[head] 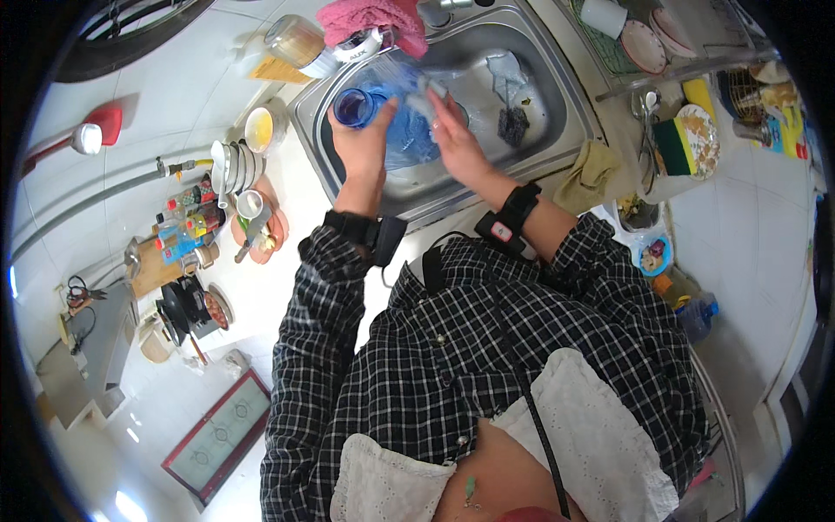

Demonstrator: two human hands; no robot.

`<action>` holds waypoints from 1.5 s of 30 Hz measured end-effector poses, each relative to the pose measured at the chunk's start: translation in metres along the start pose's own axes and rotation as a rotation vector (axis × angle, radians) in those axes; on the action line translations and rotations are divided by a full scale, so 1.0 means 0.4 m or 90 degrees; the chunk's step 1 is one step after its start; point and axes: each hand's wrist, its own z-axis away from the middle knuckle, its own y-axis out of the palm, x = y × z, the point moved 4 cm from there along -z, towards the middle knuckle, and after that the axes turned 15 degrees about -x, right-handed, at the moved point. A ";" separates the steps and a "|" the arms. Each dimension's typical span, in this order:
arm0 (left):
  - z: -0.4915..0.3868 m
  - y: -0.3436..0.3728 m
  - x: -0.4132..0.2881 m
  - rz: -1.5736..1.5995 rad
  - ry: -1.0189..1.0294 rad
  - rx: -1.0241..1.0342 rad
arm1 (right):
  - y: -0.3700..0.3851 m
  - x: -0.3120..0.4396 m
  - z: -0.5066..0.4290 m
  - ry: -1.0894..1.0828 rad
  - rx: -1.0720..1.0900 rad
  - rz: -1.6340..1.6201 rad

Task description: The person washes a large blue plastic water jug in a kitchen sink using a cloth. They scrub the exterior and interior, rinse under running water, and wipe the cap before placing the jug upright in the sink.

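Over the stainless steel sink [554, 104], my left hand [362, 140] grips a blue transparent plastic bottle [404, 134] near its open mouth, which points left towards the wall. Water from the white faucet heater [362, 46] runs onto the bottle. My right hand [460, 140] is at the bottle's far side with its fingers extended, touching a whitish cloth or sponge [427, 96]; whether the fingers grip it is unclear. A pale scrap [505, 68] and a dark mesh scourer [513, 126] lie in the sink's right part.
A pink towel [411, 26] hangs on the faucet. A glass jar [297, 42] and a bowl with yellow contents [259, 129] stand left of the sink. A knife [254, 228] lies on a cutting board [279, 228]. An olive cloth [587, 176] rests on the sink's right front edge; dishes [642, 49] sit in a rack.
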 end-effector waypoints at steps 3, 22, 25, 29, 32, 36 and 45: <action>-0.007 -0.026 -0.029 -0.118 0.157 0.165 | -0.014 -0.093 -0.051 0.309 0.002 -0.114; -0.135 0.123 -0.034 -0.193 0.121 0.152 | -0.103 0.008 -0.030 0.490 -0.038 -0.123; -0.143 0.125 -0.022 -0.183 0.112 0.165 | -0.101 -0.004 -0.027 0.474 -0.030 -0.120; -0.161 0.140 -0.027 -0.037 0.037 0.169 | -0.104 -0.022 -0.028 0.413 -0.017 -0.107; -0.169 0.140 -0.025 0.013 -0.053 0.146 | -0.098 -0.030 -0.031 0.419 -0.030 -0.117; -0.168 0.146 -0.028 0.074 -0.085 0.143 | -0.083 -0.022 -0.039 0.435 -0.028 -0.123; -0.182 0.134 -0.030 0.071 -0.091 0.170 | -0.087 -0.013 -0.044 0.407 -0.072 -0.137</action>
